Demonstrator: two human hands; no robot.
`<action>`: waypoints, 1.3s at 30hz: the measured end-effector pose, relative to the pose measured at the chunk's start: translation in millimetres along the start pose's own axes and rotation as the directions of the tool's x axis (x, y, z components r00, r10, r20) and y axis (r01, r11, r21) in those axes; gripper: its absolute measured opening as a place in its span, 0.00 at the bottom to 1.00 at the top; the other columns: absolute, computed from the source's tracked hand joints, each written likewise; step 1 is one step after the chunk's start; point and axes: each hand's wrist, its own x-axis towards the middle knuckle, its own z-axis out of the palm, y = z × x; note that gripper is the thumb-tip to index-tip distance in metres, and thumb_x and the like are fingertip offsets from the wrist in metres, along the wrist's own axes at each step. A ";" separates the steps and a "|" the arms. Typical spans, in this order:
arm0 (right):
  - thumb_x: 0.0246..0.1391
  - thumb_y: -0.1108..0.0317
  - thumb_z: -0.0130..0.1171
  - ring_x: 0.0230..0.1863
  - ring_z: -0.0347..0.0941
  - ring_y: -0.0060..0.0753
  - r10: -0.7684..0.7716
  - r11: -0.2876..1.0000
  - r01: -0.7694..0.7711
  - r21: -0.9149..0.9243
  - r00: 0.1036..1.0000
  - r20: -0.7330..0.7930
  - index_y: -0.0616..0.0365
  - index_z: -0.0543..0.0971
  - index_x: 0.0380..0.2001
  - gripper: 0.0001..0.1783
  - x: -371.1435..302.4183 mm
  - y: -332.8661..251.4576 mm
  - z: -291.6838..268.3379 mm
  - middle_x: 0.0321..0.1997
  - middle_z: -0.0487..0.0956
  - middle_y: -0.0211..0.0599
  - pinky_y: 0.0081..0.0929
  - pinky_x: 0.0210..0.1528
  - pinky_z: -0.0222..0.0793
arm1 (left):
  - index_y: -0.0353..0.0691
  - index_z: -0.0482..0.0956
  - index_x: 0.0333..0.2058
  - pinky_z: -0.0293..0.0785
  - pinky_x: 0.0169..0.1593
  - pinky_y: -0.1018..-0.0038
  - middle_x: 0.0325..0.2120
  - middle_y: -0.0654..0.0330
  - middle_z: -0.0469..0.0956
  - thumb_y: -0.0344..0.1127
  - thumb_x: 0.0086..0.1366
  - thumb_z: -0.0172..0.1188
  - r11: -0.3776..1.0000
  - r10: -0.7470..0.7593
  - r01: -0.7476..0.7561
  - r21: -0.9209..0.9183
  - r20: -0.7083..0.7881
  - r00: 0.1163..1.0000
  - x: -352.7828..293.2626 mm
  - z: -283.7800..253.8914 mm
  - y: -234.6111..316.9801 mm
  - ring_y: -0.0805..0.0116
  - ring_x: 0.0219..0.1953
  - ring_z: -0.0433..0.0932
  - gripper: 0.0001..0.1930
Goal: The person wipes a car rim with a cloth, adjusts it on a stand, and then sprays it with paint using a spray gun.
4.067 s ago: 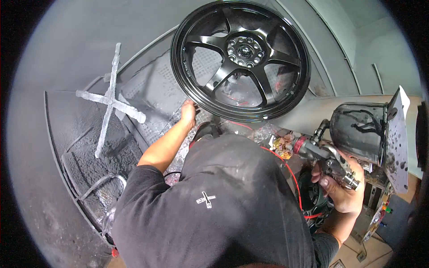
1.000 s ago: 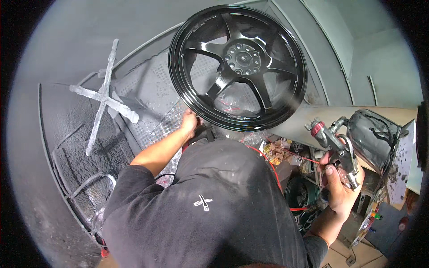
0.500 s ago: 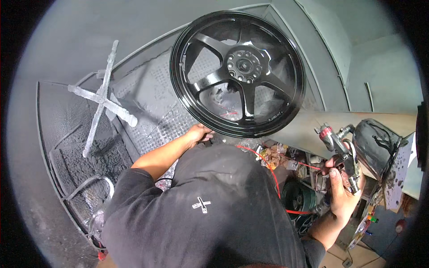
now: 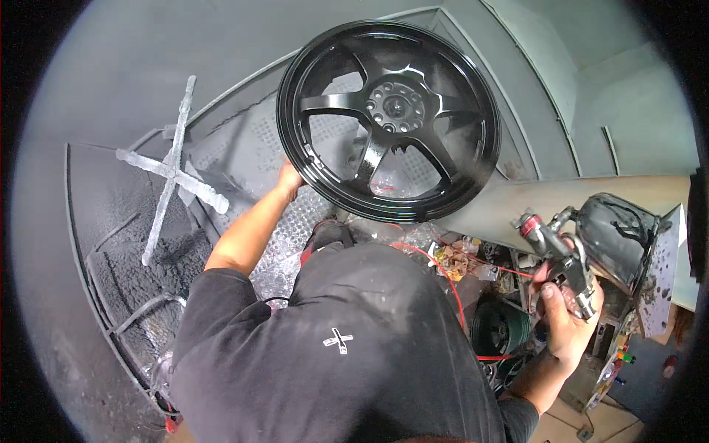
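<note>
Black gloss covers the wheel [image 4: 389, 122], and the left hand [image 4: 289, 179] is closed on its lower-left rim, fingers hidden behind the edge, holding it upright and slightly tilted. Its face with five spokes and the bolt-hole hub points toward the camera and a little to the right; being round it has no long axis across the face, and its axle line runs roughly out toward the viewer. The wheel stands above a perforated grate [image 4: 255, 159], with a paint-crusted cross stand [image 4: 171, 171] well to its left. Right of and below the wheel, the right hand [image 4: 565, 317] is wrapped round the grip of a spray gun [image 4: 563, 262], nozzle aimed up and left toward the wheel, long axis on that diagonal. By my reading the step in hand is turning or steadying the wheel between coats; the next move seems to call for a firm rim hold, clear of the wet face.
</note>
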 end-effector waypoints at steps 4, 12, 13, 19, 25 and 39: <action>0.45 0.70 0.72 0.32 0.80 0.28 -0.025 0.999 0.030 -0.017 0.972 0.232 0.69 0.76 0.57 0.33 -9.5 2.0 -10.2 0.33 0.83 0.38 0.23 0.39 0.75 | 0.50 0.80 0.43 0.71 0.33 0.70 0.32 0.66 0.83 0.44 0.68 0.57 0.995 -0.093 0.094 -0.041 0.022 0.995 -23.4 7.9 -35.3 0.71 0.29 0.78 0.10; 0.53 0.76 0.67 0.40 0.77 0.26 0.038 0.999 -0.039 -0.031 0.999 -0.020 0.68 0.74 0.60 0.30 -25.9 27.9 -26.5 0.39 0.82 0.36 0.25 0.47 0.74 | 0.45 0.76 0.45 0.75 0.41 0.68 0.36 0.61 0.81 0.40 0.75 0.40 0.915 -0.268 0.321 -0.245 0.226 0.936 -100.3 70.9 -76.8 0.66 0.38 0.78 0.14; 0.54 0.75 0.66 0.40 0.77 0.25 0.029 0.998 -0.035 -0.051 0.992 -0.120 0.68 0.74 0.59 0.28 -27.0 32.5 -28.6 0.38 0.81 0.35 0.25 0.47 0.73 | 0.42 0.77 0.45 0.76 0.42 0.67 0.40 0.58 0.81 0.41 0.77 0.39 0.886 -0.397 0.421 -0.197 0.150 0.906 -113.2 82.5 -69.0 0.66 0.41 0.78 0.16; 0.52 0.78 0.66 0.36 0.77 0.23 0.169 0.981 -0.177 -0.075 0.981 -0.100 0.68 0.76 0.54 0.24 -50.5 51.5 -61.9 0.36 0.81 0.32 0.23 0.42 0.74 | 0.43 0.72 0.50 0.73 0.52 0.67 0.50 0.59 0.79 0.38 0.73 0.53 0.838 -0.544 0.502 0.213 0.406 0.735 -131.5 79.8 -63.8 0.61 0.54 0.77 0.11; 0.47 0.83 0.66 0.42 0.82 0.36 -0.040 0.990 0.022 0.140 0.991 0.127 0.66 0.75 0.59 0.32 -65.9 59.2 -60.2 0.52 0.82 0.56 0.33 0.43 0.79 | 0.48 0.74 0.40 0.72 0.43 0.67 0.38 0.64 0.80 0.34 0.69 0.57 0.863 -0.467 0.502 -0.060 0.286 0.837 -118.6 81.2 -77.4 0.66 0.41 0.79 0.03; 0.46 0.77 0.69 0.38 0.81 0.25 0.227 0.942 -0.119 -0.313 0.914 0.335 0.57 0.78 0.58 0.31 -25.1 33.9 -37.6 0.40 0.85 0.38 0.26 0.45 0.74 | 0.51 0.77 0.38 0.70 0.34 0.75 0.33 0.68 0.78 0.29 0.67 0.56 0.849 -0.363 0.465 -0.249 0.365 0.858 -110.5 73.9 -103.4 0.74 0.29 0.74 0.06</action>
